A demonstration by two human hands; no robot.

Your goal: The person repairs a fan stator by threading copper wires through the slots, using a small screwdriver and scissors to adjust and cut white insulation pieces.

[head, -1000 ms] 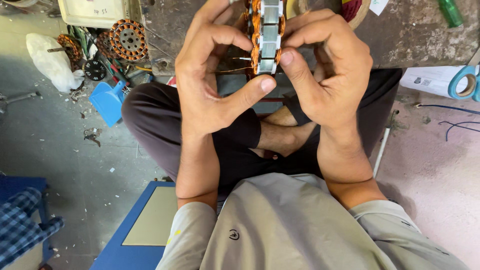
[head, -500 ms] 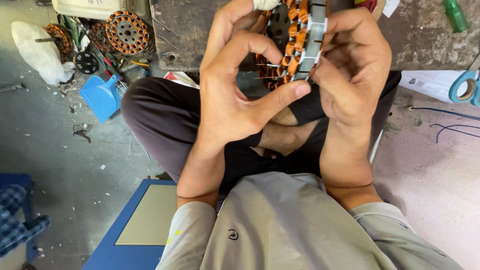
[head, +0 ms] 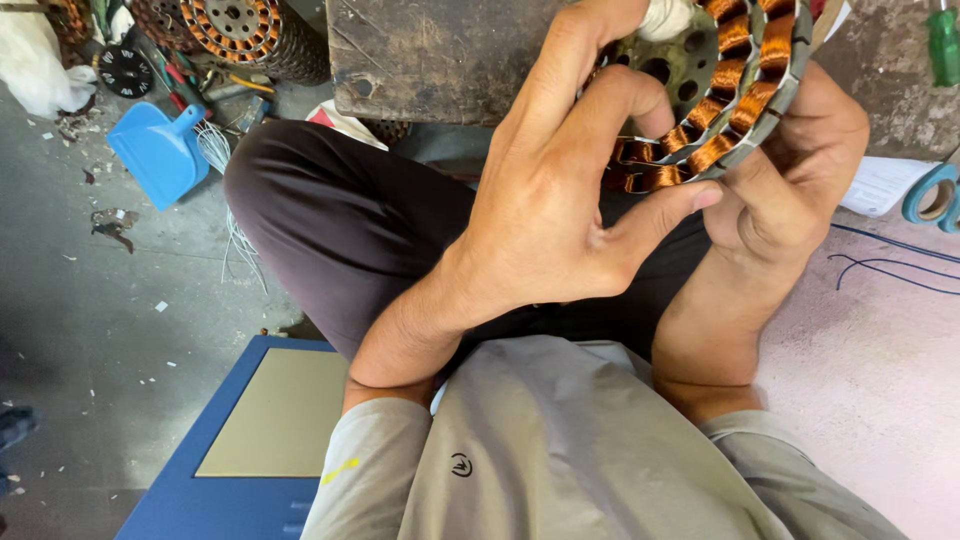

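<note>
We sit cross-legged on the floor (head: 90,300), and both hands hold a motor stator (head: 735,95) up over our lap, at about one o'clock in the view. It is a round steel core ringed with copper-orange wire coils, tilted so that its wound rim faces us. That angle seems chosen to let us look straight at the coils.

Our left hand (head: 560,200) wraps the near side. Its fingers curl over the top edge, and the thumb reaches across to press at the lower rim by the coils. Our right hand (head: 790,185) cups the stator from the far side at three o'clock, fingers closed around the rim. Both hands are therefore clamped on the stator, neither one spread wide. The two-sided hold looks meant to steady the ring while the thumb works at one coil.

Behind the stator, at twelve o'clock, lies a worn wooden block (head: 430,55) that serves as a low work surface. Another wound stator (head: 240,30) rests at eleven o'clock. A blue dustpan (head: 160,150) lies at ten o'clock on the floor, and a blue board (head: 230,470) at seven. A teal tape roll (head: 930,195) sits at three o'clock.
</note>
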